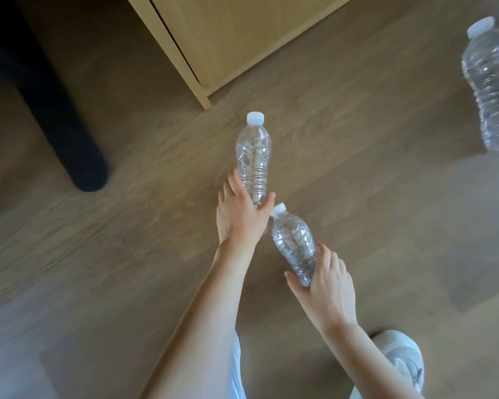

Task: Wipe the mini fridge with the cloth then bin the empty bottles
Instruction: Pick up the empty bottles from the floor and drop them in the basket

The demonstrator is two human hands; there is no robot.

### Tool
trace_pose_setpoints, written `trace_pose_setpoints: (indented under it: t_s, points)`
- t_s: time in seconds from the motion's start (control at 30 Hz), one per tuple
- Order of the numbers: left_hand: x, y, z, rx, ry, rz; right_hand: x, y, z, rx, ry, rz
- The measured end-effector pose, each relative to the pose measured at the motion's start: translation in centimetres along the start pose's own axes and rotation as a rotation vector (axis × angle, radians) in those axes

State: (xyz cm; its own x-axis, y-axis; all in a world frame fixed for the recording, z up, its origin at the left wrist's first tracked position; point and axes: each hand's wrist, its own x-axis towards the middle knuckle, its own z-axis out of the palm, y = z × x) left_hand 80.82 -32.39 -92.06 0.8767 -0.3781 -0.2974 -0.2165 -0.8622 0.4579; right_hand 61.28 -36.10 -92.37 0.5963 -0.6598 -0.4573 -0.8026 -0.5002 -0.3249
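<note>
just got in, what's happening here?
A person is gathering empty plastic bottles above a wooden floor. The left hand grips one capped bottle; the right hand grips a second bottle. More bottles sit at the right edge. No bin, cloth or fridge is in view.

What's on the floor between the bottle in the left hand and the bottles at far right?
Nothing: in the head view, only bare wood floor lies between the left hand's bottle and the bottles at the right edge.
</note>
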Motion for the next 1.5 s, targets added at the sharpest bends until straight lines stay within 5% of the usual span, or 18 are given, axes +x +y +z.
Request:
trace_pose_setpoints:
  t_s: [0.23,0.47,0.87,1.07,1.5]
  points:
    - [-1.2,0.5,-1.4,-0.030,0.005,0.034,0.5,-1.5,-2.6,0.135,0.100,0.104]
    - [-4.5,4.8,-10.6,-0.035,-0.002,0.014,-1.9,-5.6,-12.1,0.181,0.149,0.110]
    - [-18.0,21.5,-43.4,0.008,-0.027,0.109,-14.4,-17.1,-46.5,0.207,0.218,-0.009]
    - [-24.5,30.3,-60.7,-0.051,0.090,0.275,-22.9,-23.4,-65.2,0.282,0.254,-0.091]
    - [-28.2,42.0,-84.9,-0.561,0.312,0.540,-34.1,-34.3,-87.4,0.725,0.457,-0.383]
